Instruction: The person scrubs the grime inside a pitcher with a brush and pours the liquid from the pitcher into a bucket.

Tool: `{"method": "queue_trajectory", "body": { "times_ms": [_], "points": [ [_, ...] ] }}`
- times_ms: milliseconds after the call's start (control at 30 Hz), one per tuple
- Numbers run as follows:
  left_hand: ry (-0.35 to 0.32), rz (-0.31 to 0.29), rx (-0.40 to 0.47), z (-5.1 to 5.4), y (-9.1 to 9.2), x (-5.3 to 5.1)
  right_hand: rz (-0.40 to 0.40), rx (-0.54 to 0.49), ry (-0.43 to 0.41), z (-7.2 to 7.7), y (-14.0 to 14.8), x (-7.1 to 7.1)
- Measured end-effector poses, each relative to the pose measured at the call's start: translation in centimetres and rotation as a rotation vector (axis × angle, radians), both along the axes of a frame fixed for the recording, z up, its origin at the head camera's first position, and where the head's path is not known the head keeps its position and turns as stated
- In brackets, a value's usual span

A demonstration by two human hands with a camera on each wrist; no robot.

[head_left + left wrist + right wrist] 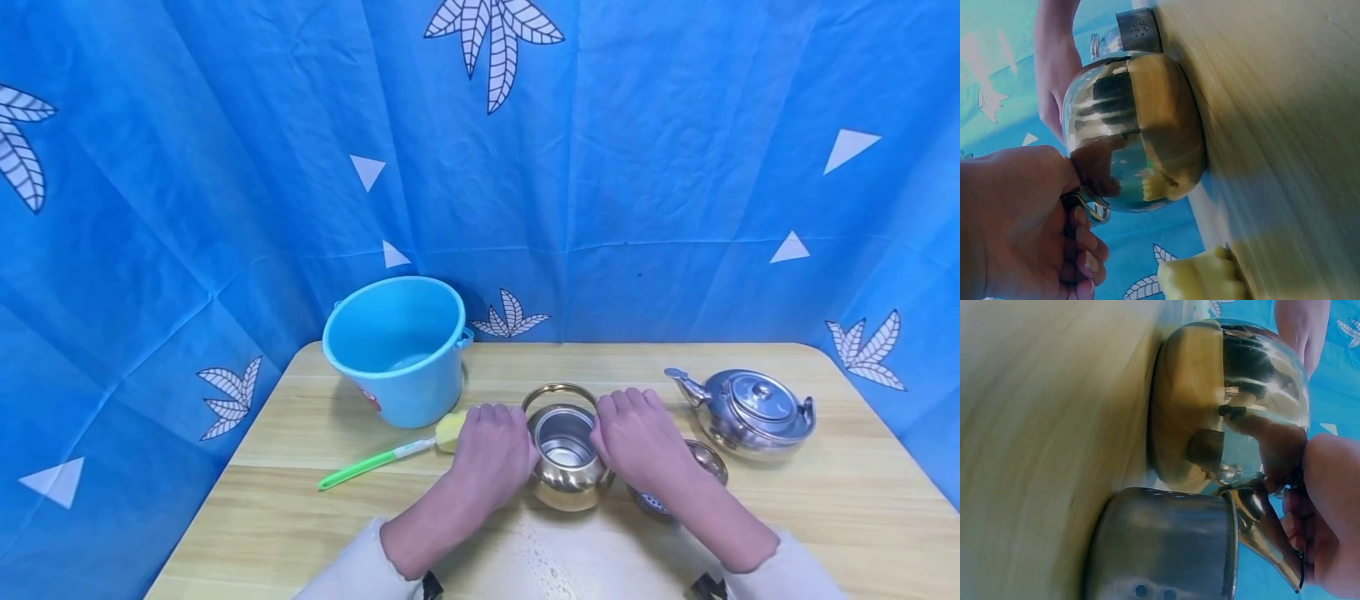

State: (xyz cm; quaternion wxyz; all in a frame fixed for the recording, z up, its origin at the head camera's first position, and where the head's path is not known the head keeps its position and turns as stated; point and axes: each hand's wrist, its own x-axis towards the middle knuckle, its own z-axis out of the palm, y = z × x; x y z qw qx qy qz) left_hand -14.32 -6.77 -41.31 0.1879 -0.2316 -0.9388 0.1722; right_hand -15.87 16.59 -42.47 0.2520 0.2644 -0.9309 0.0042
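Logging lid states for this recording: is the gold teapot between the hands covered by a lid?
No, in the head view the gold teapot is open at the top, its metal inside showing.

Pot [570, 496]: spout covered by the right hand [637, 442] in the head view.
Hoop [558, 388]: 2 ends, lost behind the right hand and the left hand [495, 454].
Fingers [1091, 264]: tips of both hands out of sight in the head view.
Strainer [651, 504]: partly under the right arm [720, 517]; cut off by the bottom edge in the right wrist view.
Sponge [450, 432]: 1 end behind the left hand.
Bucket [408, 400]: red print too small to tell.
Sleeves [367, 567]: 2, cut off below.
Table [255, 533]: near edge cut off; grain blurred in both wrist views.
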Motion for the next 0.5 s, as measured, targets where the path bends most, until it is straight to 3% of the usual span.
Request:
{"method": "queue_trajectory", "body": {
  "times_ms": [333, 500],
  "points": [
    [-0.128, -0.009, 0.012, 0.43, -0.37, -0.08, -0.006, -0.004, 0.054, -0.13, -0.24, 0.09],
    [-0.302, 0.010, 0.097, 0.53, -0.54, -0.30, -0.005, -0.005, 0.080, -0.19, -0.25, 0.17]
  ]
}}
